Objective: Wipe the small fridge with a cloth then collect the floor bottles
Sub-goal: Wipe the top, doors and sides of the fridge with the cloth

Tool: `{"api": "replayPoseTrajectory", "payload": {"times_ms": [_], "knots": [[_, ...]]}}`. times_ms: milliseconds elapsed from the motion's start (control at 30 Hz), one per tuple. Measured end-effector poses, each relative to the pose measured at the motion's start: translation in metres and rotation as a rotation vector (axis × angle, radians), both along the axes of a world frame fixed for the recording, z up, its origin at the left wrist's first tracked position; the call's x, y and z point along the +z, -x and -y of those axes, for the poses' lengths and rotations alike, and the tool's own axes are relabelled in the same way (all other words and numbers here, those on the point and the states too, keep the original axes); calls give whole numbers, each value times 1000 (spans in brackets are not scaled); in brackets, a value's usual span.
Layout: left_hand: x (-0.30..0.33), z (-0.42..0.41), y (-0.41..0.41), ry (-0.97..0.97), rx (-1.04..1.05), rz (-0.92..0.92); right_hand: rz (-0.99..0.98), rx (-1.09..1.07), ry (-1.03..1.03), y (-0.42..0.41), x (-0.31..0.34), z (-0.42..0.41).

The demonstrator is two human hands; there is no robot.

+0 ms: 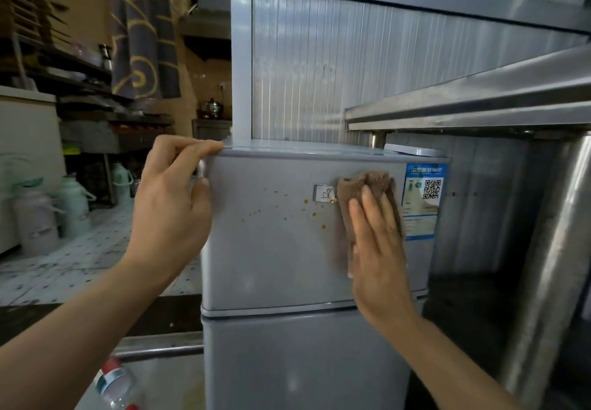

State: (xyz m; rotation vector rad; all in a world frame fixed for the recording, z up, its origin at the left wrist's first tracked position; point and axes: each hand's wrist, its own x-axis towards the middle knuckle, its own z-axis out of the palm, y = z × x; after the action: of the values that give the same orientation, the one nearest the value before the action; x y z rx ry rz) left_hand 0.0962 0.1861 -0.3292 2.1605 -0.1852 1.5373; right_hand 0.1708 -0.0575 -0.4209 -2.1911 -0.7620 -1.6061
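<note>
The right hand (377,243) lies flat, fingers straight and close together, pressing a brown cloth (367,204) against the upper door of the small fridge (271,249). The cloth is soft and nappy, folded into a rough oblong; its top edge sticks out above the fingertips and its left edge just touches a small metal badge (324,192) on the door. The left hand (172,204) grips the fridge's top left corner, fingers curled over the top edge and thumb against the door's side.

The fridge is a smooth grey box with rounded edges, split by a seam into an upper and a lower door. Brown spots (307,211) are spattered across the upper door, left of and below the badge. A blue and white label (423,200) with a QR code is stuck on the door right of the cloth. On the fridge's top, at the back right, lies a flat round grey lid-like object (415,150).

Left of the fridge's lower door, on the floor, a clear plastic bottle (115,384) with a red and white label lies tilted; its contents cannot be told. Farther left of the fridge, on the speckled tiles, stand pale green and white thermos jugs (73,201), closed. Behind the fridge rises a ribbed translucent panel (319,67) in a grey metal frame. Right of the fridge is a brushed stainless-steel table (479,96) with a round leg.
</note>
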Motion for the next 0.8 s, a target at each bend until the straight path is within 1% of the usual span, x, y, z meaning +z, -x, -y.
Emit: {"api": "replayPoseTrajectory", "payload": {"times_ms": [67, 167, 233, 300, 400, 567, 633, 700, 800], "knots": [[0, -1, 0, -10, -10, 3, -14, -9, -22, -3, 15, 12], [0, -2, -2, 2, -36, 14, -40, -7, -273, 2, 29, -8], [0, -3, -3, 7, -44, 18, -8, 9, -351, 9, 28, -38], [-1, -3, -4, 1, -53, 25, 39, 12, -325, 13, 27, -59], [-2, -3, -6, 7, -60, 45, 51, -60, -294, 16, 32, -67], [-2, -1, -9, 33, -53, 76, 49, -11, 7, 25, 32, -76], [-2, -2, -8, 36, -57, 73, 62, 3, 84, 18, 32, -64], [-1, -4, -6, 24, -59, 63, 52, 14, 66, 9, 28, -40], [-1, -6, -6, -3, -84, 67, -48, -7, -172, 5, 21, -13]]}}
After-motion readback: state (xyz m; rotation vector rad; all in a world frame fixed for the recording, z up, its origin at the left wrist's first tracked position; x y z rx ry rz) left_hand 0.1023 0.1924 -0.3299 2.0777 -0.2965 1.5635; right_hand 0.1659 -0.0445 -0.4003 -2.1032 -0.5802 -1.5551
